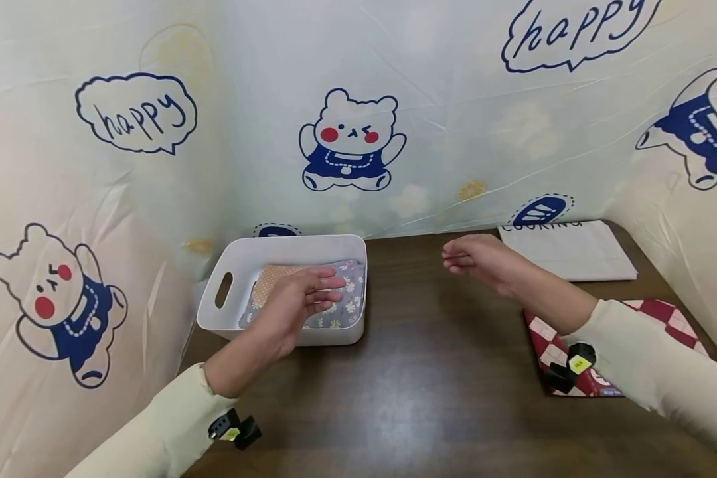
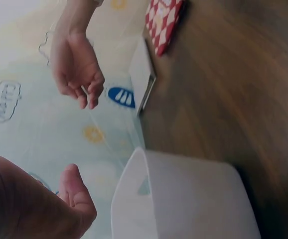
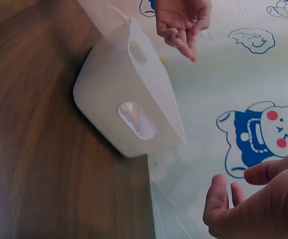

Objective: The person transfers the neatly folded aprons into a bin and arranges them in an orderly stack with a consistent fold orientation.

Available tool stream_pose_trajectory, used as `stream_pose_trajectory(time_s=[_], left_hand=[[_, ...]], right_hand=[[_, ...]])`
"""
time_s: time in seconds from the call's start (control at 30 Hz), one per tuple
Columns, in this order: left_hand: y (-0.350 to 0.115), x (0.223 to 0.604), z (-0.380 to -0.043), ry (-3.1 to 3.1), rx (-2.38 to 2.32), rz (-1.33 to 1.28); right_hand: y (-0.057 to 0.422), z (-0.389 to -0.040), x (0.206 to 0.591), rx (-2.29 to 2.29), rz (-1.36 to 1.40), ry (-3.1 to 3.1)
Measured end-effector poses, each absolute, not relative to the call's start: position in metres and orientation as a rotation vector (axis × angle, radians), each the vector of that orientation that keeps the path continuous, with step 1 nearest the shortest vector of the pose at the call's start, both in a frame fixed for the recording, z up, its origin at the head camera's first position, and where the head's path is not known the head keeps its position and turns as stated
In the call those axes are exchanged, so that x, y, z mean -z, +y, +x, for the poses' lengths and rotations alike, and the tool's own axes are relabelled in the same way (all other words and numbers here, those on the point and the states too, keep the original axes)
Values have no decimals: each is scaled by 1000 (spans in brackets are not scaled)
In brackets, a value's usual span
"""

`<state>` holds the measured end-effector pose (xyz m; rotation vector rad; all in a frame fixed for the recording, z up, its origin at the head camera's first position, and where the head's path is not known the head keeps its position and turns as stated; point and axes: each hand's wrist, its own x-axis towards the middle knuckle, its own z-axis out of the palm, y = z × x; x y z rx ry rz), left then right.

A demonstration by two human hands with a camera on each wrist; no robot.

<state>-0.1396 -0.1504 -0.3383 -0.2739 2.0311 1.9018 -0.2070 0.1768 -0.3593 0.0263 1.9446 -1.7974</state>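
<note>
My left hand point(image 1: 293, 299) hovers over a white plastic basket point(image 1: 334, 336), its fingers loosely bent with nothing in them. Inside the basket lie folded cloths: a grey one with white flowers point(image 1: 351, 285) and an orange dotted one point(image 1: 271, 280), partly covered by the hand. In the right wrist view the basket's side point(image 3: 101, 89) stands upright on the table, apart from both hands. My right hand point(image 1: 484, 262) is raised above the table, relaxed and holding nothing. It is nearest to a folded white cloth point(image 1: 579, 252) with dark lettering.
A red-and-white checked folded fabric item point(image 1: 663, 318) lies at the right, partly under the right forearm. The brown wooden table point(image 1: 406, 372) reaches back to a printed curtain point(image 1: 442, 119) that encloses the far side and both flanks.
</note>
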Motion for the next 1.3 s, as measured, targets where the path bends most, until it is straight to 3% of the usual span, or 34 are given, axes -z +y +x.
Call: stream_pose_trajectory(time_s=[0.33, 0.87, 1.3], left_hand=[[-112, 352, -132, 1937, -1855, -236], [-57, 394, -116, 1831, -1838, -157], [1, 444, -110, 1670, -1917, -297]], right_hand=[[210, -199, 354, 1601, -46, 2077], [275, -182, 365, 1559, 104, 2031], [362, -171, 405, 1554, 168, 2071]])
